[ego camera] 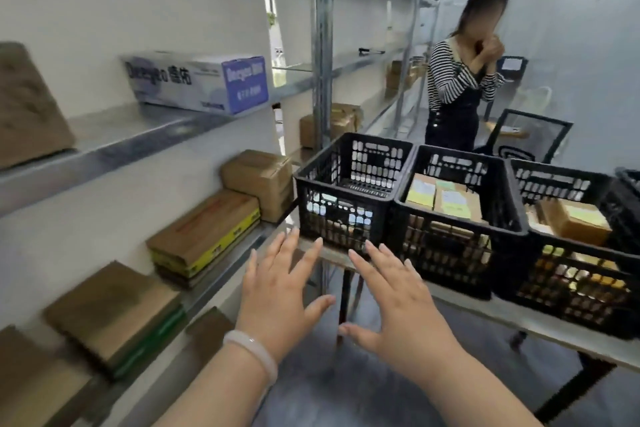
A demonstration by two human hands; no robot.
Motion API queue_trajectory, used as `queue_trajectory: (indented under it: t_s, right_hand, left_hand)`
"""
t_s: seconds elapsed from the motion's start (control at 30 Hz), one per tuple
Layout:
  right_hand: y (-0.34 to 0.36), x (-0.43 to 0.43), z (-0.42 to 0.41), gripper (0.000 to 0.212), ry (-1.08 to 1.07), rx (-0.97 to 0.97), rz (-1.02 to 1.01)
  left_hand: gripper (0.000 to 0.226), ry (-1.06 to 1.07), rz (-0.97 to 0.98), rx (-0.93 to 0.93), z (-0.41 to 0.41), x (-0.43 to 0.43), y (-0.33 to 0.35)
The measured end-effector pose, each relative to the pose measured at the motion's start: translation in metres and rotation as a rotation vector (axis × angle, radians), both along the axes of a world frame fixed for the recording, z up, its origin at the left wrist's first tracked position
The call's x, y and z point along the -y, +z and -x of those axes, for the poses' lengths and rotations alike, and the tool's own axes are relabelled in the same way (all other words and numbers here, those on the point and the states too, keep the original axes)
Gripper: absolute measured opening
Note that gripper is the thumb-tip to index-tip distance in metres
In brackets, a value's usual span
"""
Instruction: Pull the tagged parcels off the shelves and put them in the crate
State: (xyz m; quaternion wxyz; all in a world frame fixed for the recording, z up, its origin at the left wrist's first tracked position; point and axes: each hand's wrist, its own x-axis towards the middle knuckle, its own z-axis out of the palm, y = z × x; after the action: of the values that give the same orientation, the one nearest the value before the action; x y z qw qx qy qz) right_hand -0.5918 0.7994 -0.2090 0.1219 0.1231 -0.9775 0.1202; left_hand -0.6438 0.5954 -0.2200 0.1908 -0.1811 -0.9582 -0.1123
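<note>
1. Fingers [275,262] of the left hand [277,291] and the right hand [398,298] are spread straight and hold nothing.
2. Brown cardboard parcels [204,232] lie on the grey metal shelves [221,274] to the left; their tags are too blurred to read.
3. Likely between picks: next, reach left for a tagged parcel.
4. Count: two hands, at least four near parcels, and four black plastic crates [332,218] on the tabletop [485,314].

Partly beyond the frame edges: far-right crate [628,204] and upper-shelf brown parcel [29,107]; blurry print on the white box [197,80].
</note>
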Motion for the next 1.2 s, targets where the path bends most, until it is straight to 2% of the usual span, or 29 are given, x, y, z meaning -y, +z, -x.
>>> queue_trajectory:
  t_s: [0.27,0.57,0.9,1.2]
  right_hand:
    - [-0.004,0.086,0.058,0.093,0.476,0.008,0.006]
    - [-0.023,0.174,0.030,0.095,0.875,0.087,0.017]
    - [-0.017,0.283,-0.077,0.092,1.137,0.066,0.040]
    - [-0.022,0.412,-0.238,0.092,1.357,0.072,0.034]
  left_hand:
    - [0.083,0.448,-0.001,0.048,-0.041,0.084,-0.011]
    - [0.082,0.885,0.027,0.142,-0.161,0.130,-0.020]
    - [0.083,1.199,0.003,0.082,-0.308,0.190,-0.017]
    - [0.081,1.357,-0.026,0.018,-0.472,0.290,-0.027]
